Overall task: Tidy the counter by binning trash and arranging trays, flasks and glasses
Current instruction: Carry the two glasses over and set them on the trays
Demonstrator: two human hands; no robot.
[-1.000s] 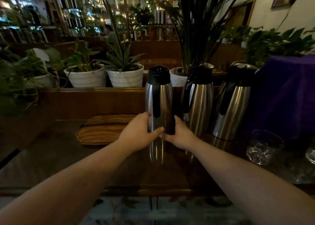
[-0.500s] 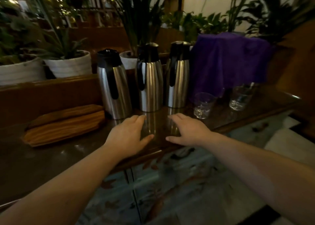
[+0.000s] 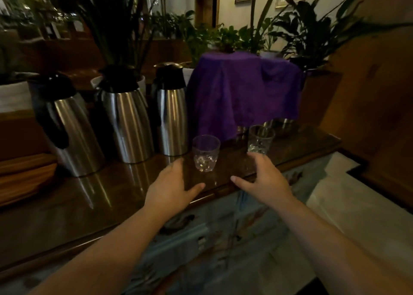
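Note:
Three steel flasks with black tops stand in a row on the dark counter (image 3: 67,205): a left flask (image 3: 71,133), a middle flask (image 3: 127,120) and a right flask (image 3: 172,113). Two clear glasses stand to their right, a near glass (image 3: 205,153) and a far glass (image 3: 260,139). My left hand (image 3: 172,188) hovers open just below and left of the near glass. My right hand (image 3: 261,180) hovers open just below the far glass. Neither hand touches a glass.
A purple cloth (image 3: 241,93) drapes over something behind the glasses, with metal bowls (image 3: 281,124) peeking out beneath. Wooden trays (image 3: 22,178) lie at the far left. Potted plants line the back ledge. A wooden wall panel (image 3: 368,115) closes the right side.
Both hands let go of the left flask, drew back, then moved right toward the two glasses. My view swung right, bringing the glasses and purple cloth to the centre.

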